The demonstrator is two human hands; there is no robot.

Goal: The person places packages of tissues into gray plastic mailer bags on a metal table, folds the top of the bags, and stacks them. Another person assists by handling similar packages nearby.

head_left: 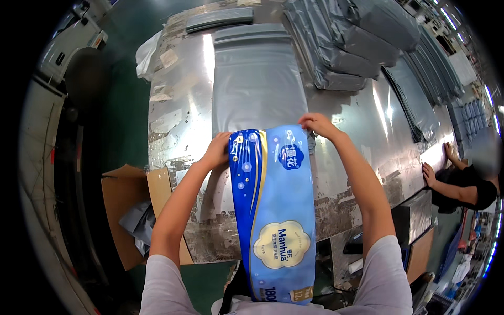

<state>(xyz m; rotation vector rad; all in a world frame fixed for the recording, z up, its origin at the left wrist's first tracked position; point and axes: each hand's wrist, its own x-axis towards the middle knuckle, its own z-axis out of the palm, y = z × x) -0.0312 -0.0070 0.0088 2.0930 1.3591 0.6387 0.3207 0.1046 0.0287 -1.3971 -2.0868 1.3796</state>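
Two bare hands were at the far end of one long blue pack (pixel 286 199), printed with a pale flower-shaped label. The pack ran from the wearer's body up over the near edge of a metal table (pixel 181 118). The left hand (pixel 216 150) lay against its far left corner; the fingertips were hidden, so whether they gripped could not be told. The right hand (pixel 320 126) had its fingers bent and pinched on the far right corner. Just beyond the pack, a flat grey plastic bag (pixel 257 79) lay on the table, with a folded grey bundle (pixel 220 20) near its far end. Larger grey bundles (pixel 357 50) were heaped to the right. Left of the table: an open cardboard box (pixel 122 205) holding crumpled grey plastic (pixel 137 223). A co-worker's hand (pixel 429 175) touched the table's right edge.
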